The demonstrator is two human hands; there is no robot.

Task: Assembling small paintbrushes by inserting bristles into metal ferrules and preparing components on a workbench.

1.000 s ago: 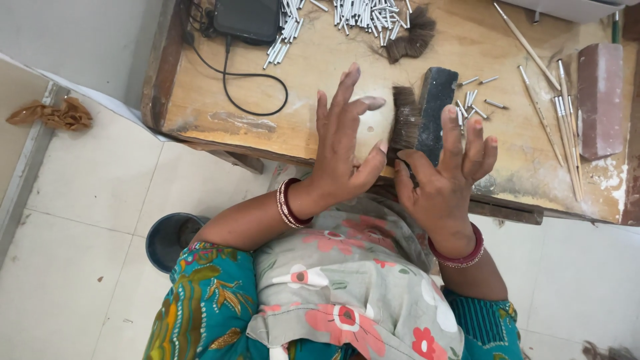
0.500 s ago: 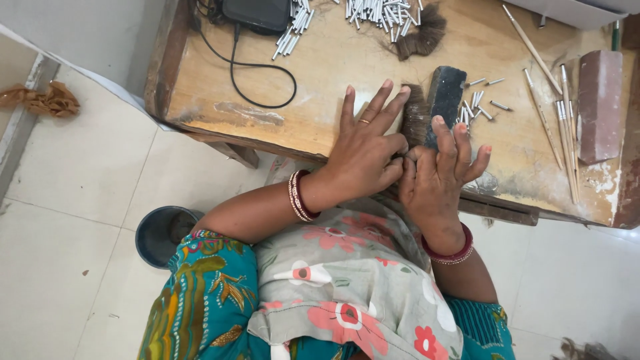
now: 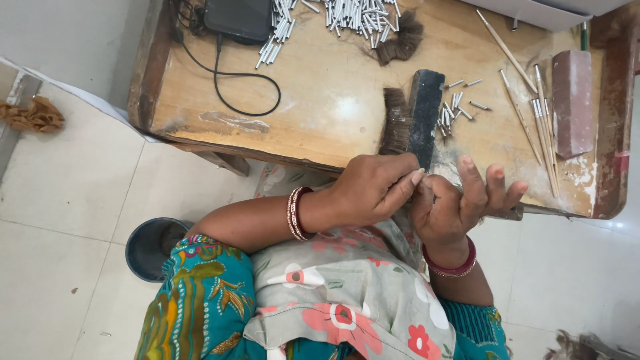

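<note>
here, both hands [image 3: 413, 197] beside bristle tuft [image 3: 396, 123]

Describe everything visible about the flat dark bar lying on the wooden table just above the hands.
The dark bar is a long, narrow, flat block, black to dark grey, material unclear. It lies flat on the wooden table, running from mid-table toward the near edge. A tuft of brown bristle lies against its left side; small metal tubes are scattered on its right. Its near end disappears behind the left hand; actual contact is unclear.
</note>
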